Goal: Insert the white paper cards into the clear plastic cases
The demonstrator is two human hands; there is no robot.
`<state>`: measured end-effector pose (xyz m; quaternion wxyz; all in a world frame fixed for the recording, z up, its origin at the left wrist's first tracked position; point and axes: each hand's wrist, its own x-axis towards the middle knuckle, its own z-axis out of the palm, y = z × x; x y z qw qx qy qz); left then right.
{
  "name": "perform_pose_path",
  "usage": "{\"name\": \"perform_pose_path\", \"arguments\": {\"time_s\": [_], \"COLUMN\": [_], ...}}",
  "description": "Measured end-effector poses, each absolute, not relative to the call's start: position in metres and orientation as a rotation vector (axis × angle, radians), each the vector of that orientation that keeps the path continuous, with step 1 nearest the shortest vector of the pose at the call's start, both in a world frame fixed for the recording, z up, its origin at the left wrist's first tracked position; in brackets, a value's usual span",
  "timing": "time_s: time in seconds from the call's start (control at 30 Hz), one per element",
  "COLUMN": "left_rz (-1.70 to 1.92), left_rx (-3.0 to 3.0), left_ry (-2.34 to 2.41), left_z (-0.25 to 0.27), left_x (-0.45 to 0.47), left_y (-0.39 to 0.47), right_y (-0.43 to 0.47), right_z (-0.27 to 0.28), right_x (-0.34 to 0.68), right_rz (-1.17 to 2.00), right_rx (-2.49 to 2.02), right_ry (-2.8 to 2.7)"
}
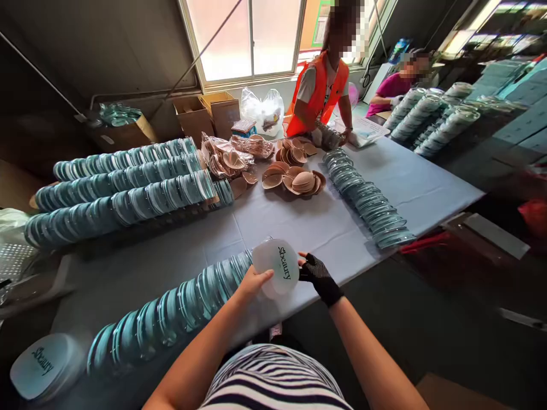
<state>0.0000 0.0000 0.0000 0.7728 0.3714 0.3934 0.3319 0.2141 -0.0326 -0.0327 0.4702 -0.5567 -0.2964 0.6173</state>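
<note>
A frosted white plastic case (277, 267) with rounded corners and dark "beauty" lettering is held above the table's near edge. My left hand (255, 283) is bare and closed on its left side, thumb on the lettered face. At the right rim is my right hand (317, 273), in a black fingerless glove with striped knuckles; its fingers are bent against the edge, some tips hidden behind the case. Beside my left forearm, a long row of greenish clear lids or cases (171, 310) lies on edge. A similar lettered white case (43, 364) rests at the lower left.
The pale-covered table (252, 222) carries stacked rows of clear pieces (119, 196) on the left and another row (363, 199) on the right. Tan oval pads (294, 176) lie mid-table. A person in an orange vest (322, 91) handles a stack opposite; another sits farther back.
</note>
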Motion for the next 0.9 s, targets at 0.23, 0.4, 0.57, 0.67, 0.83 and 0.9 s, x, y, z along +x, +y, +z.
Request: {"name": "perform_pose_path", "arguments": {"time_s": [0.23, 0.4, 0.57, 0.67, 0.83, 0.9], "left_rz": [0.882, 0.906, 1.023, 1.048, 1.052, 1.075], "left_rx": [0.727, 0.634, 0.524, 0.644, 0.662, 0.644], "left_ry": [0.992, 1.049, 1.062, 0.965, 0.893, 0.955], "left_z": [-0.035, -0.061, -0.059, -0.046, -0.040, -0.047], "left_x": [-0.018, -0.025, -0.025, -0.011, 0.014, 0.018], "left_y": [0.005, 0.007, 0.023, 0.036, 0.037, 0.030], "right_y": [-0.057, -0.062, -0.047, -0.036, -0.030, -0.034], "right_z": [-0.049, -0.034, -0.038, -0.039, -0.041, -0.040], "right_x": [0.173, 0.133, 0.139, 0.153, 0.160, 0.152], "right_rz": [0.782, 0.890, 1.077, 1.096, 0.665, 0.562], "right_rx": [-1.750, -1.474, -1.459, -1.474, -1.782, -1.795], "right_ry": [-1.300, -1.075, -0.629, -0.618, -0.765, -0.954]}}
